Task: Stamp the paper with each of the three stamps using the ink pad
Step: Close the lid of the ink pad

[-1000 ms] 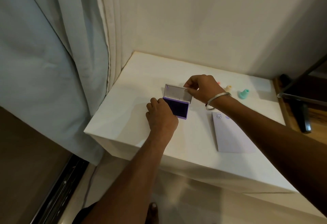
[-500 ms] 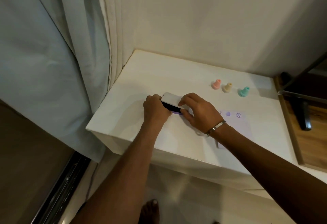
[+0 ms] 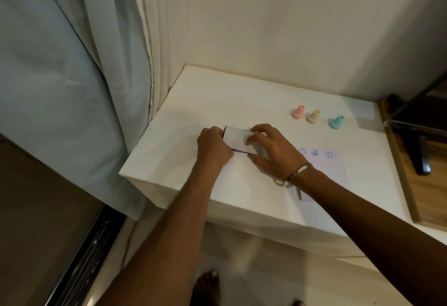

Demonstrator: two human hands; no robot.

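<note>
Now both hands meet on the ink pad. The left hand grips its left end, fingers curled around the case; the right hand presses spread fingers flat on the nearly closed white lid. At three o'clock from the pad lies the paper, bearing three purple marks. Toward one o'clock on the white table stand the pink stamp, cream stamp and teal stamp.
</note>
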